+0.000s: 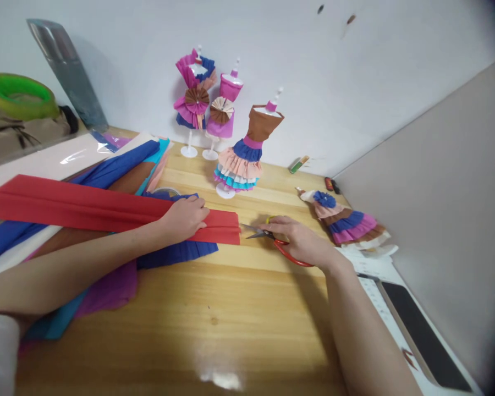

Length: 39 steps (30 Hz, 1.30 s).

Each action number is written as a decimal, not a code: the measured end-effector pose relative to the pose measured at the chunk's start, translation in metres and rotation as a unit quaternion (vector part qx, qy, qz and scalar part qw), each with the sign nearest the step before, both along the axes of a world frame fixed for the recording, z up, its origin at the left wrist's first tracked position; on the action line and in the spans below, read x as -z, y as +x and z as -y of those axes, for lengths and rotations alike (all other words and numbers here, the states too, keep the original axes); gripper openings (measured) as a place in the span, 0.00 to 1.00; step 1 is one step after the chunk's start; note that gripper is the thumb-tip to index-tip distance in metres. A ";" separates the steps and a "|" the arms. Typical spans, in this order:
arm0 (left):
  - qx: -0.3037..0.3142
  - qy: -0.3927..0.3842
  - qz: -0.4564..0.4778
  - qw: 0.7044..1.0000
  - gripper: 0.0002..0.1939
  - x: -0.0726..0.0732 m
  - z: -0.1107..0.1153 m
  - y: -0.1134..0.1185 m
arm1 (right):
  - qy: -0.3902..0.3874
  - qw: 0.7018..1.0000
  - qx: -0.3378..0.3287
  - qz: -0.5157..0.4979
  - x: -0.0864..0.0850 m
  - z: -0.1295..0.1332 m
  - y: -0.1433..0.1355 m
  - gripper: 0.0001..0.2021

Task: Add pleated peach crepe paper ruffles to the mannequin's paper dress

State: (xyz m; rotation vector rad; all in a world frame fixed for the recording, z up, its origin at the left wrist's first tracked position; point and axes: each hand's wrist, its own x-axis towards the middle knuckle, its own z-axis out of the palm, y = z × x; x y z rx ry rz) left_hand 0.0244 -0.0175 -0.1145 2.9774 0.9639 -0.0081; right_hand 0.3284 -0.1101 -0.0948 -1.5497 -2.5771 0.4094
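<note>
A long folded strip of red crepe paper (86,208) stretches from the left edge to mid-table. My left hand (184,220) closes on it near its right end, fingers curled over the top. In my right hand (299,239) is a pair of scissors (286,250) with red and yellow handles. The blades are parted a little, their tips pointing left at the cut end of the red strip. Pleated blue paper (177,256) lies beneath that strip, on the wooden table (214,341).
Several layered coloured papers (107,286) cover the left side. Small dressed mannequins (253,148) stand along the wall, and another dressed figure (346,223) lies at right. A grey bottle (68,77) stands back left. A dark flat device (424,330) is at lower right.
</note>
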 end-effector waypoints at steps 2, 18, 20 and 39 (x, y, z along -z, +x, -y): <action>0.005 -0.016 0.002 1.000 0.13 -0.001 -0.002 0.000 | -0.004 1.000 0.005 0.021 0.001 -0.001 0.001 0.30; -0.060 -0.045 -0.014 0.997 0.19 -0.020 -0.003 0.001 | -0.024 0.997 0.044 0.058 0.002 0.000 -0.001 0.24; -0.063 -0.061 -0.022 0.996 0.18 -0.022 -0.006 -0.001 | -0.026 0.997 0.045 0.057 0.002 0.001 0.002 0.25; 0.041 -0.245 0.062 0.967 0.13 -0.034 -0.015 -0.009 | -0.023 0.998 0.013 0.049 -0.009 0.006 -0.018 0.28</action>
